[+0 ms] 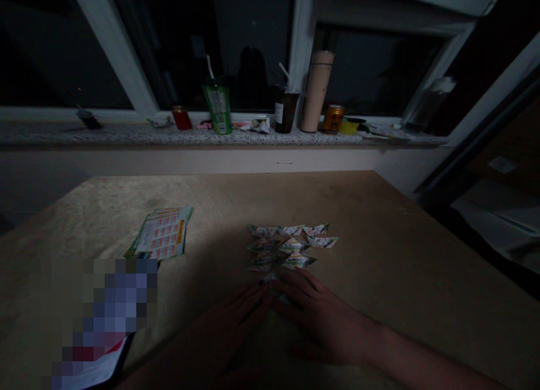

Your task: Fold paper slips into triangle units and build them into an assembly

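Note:
Several small folded paper pieces (291, 246) with colourful print lie in rows on a wooden table (379, 238). My left hand (236, 317) and my right hand (320, 314) rest flat on the table just in front of them. The fingers of both hands are stretched forward and meet at a folded piece (270, 278) at the near end of the group, pressing on it. The light is dim and details of that piece are hard to see.
A stack of printed sheets (162, 239) lies to the left. A blurred-out object (101, 317) sits at the near left. The window sill (126, 134) behind holds a green bottle (218, 108), a tall cup (316, 92), cans and small items.

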The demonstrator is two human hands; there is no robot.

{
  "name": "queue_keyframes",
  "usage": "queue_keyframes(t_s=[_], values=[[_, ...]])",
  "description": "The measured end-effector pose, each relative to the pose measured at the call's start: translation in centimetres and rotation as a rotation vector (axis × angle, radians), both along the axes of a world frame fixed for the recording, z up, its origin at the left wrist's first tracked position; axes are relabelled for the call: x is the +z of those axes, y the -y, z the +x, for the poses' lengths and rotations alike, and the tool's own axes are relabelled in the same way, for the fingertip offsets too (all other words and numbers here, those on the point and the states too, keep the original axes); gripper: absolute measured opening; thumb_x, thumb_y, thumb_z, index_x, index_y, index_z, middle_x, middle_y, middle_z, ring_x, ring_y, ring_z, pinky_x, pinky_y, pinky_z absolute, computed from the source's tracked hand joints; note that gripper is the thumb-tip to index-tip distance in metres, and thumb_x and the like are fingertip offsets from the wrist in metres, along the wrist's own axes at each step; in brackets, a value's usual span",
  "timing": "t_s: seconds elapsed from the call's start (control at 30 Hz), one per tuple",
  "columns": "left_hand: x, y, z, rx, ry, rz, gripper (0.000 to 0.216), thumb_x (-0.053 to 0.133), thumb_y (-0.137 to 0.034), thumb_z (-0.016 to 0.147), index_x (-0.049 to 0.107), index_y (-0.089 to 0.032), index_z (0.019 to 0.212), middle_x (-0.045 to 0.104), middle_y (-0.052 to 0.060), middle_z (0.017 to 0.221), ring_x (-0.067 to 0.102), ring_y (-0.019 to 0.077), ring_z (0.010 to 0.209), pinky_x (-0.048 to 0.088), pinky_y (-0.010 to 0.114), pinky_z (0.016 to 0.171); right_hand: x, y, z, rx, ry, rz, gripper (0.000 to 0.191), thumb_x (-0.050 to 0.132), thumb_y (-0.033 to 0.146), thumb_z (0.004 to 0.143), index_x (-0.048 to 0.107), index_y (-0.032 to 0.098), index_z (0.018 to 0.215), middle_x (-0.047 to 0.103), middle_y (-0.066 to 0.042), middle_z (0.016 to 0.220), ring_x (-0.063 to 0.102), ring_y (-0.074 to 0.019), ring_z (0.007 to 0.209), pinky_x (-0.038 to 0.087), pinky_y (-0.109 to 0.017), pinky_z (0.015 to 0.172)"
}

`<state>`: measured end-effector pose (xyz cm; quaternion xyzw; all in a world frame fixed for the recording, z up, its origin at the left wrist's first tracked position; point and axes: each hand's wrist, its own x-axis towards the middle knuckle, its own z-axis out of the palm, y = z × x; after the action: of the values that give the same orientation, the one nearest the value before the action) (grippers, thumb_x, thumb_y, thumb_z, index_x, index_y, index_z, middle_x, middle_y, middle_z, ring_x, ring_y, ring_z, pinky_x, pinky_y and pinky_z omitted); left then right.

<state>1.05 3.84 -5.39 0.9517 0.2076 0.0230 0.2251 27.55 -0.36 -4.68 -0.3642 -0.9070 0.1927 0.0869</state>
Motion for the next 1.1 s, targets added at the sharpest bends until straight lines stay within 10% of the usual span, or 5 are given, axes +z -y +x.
queue_keyframes(t_s=[0.63,1.1], values=[[0.9,-1.2,0.2,-0.210,0.066,-0.045,0.076,0.049,-0.056,0.087,0.014,-0.025,0.148,0.003,0.005,0.156,0.014,0.0334,0.139,0.019,0.049,0.112,0.3,0.2,-0.1,0.004,0.045,0.008,0.067,0.042,0.053,0.092,0.025,0.019,0.146,0.025,-0.015,0.151,0.014,-0.0283,0.140,-0.009,-0.053,0.111],[1.3,-1.0,-0.2,-0.120,-0.055,-0.003,0.078,0.057,-0.055,0.083,0.021,-0.031,0.147,0.015,0.004,0.155,0.019,0.0350,0.138,0.024,0.052,0.110,0.3,0.2,-0.1,-0.006,0.022,0.000,0.067,0.047,0.049,0.090,0.023,0.022,0.146,0.024,-0.010,0.152,0.011,-0.0272,0.141,-0.010,-0.052,0.111]])
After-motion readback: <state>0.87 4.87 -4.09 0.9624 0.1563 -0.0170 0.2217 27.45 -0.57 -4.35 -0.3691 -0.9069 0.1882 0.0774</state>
